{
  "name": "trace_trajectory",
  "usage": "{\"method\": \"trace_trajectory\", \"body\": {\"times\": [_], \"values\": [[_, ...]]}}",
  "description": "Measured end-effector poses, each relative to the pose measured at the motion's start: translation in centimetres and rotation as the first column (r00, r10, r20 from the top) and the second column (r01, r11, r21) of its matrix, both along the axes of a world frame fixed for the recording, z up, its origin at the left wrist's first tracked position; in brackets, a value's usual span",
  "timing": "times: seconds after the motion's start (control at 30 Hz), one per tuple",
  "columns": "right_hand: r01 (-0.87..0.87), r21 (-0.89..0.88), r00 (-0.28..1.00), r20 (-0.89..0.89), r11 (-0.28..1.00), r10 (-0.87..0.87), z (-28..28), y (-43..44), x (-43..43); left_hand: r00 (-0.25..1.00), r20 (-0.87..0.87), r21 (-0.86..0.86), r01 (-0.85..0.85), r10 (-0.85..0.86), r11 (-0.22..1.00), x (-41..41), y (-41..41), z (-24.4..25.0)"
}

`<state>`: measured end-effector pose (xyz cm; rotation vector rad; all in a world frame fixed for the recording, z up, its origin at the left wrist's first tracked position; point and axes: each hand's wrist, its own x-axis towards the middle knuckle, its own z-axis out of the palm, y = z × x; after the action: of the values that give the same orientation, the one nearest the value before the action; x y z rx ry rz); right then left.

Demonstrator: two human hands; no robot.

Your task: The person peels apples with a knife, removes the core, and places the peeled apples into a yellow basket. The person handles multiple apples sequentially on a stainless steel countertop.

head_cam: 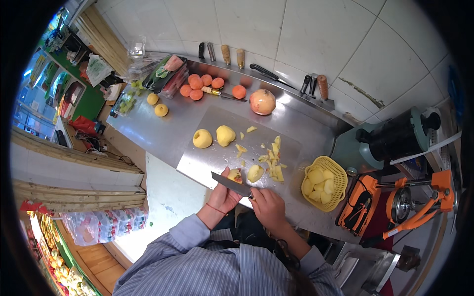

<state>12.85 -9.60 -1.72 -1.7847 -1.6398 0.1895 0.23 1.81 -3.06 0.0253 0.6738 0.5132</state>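
Observation:
My right hand (pixel 268 208) grips the handle of a broad-bladed kitchen knife (pixel 231 185), whose blade points up and left across my left hand. In my left hand (pixel 222 198) is a piece of peeled yellow fruit (pixel 234 175) with a reddish-brown core side, partly hidden by the blade. Just right of it a peeled fruit half (pixel 255 173) lies on the metal cutting board (pixel 218 116). Two peeled whole fruits, one with a hollow at its top (pixel 202 138) and one smooth (pixel 226 135), sit farther back. Cut scraps (pixel 274 161) are strewn on the board's right.
A yellow plastic basket (pixel 344 181) holding peeled pieces stands at the right. Beyond it are a juicer (pixel 392 138) and an orange hand press (pixel 403 207). Orange fruits (pixel 196 94), a paring knife (pixel 226 95) and a pomegranate (pixel 262 102) lie at the back; knives (pixel 264 71) line the wall.

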Motion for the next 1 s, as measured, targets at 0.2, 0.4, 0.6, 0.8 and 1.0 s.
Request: {"method": "trace_trajectory", "body": {"times": [0.2,0.4,0.6,0.8,1.0], "values": [[-0.039,-0.026,0.999,-0.008,0.999,0.039,0.1,-0.3,-0.1,0.996,-0.039,0.042,-0.075,0.077,0.996,-0.3,-0.7,-0.2],[-0.048,-0.016,0.999,-0.002,0.999,0.048,1.7,-1.1,-0.1,0.990,-0.047,0.157,-0.126,0.135,0.980,-0.1,-1.5,1.2],[-0.007,-0.038,0.999,0.034,0.999,0.009,2.2,-0.2,-0.5,0.975,-0.167,0.124,-0.125,0.145,0.984,1.0,-1.5,1.4],[-0.002,-0.109,0.998,-0.060,0.994,-0.005,1.7,-0.8,0.4,0.980,-0.169,0.153,-0.081,0.107,0.985,0.0,-0.5,1.2],[0.179,-0.156,0.838,-0.494,0.971,-0.233,-0.6,1.1,0.6,0.990,-0.142,0.199,0.028,0.001,0.980,0.4,0.0,1.9]]}}
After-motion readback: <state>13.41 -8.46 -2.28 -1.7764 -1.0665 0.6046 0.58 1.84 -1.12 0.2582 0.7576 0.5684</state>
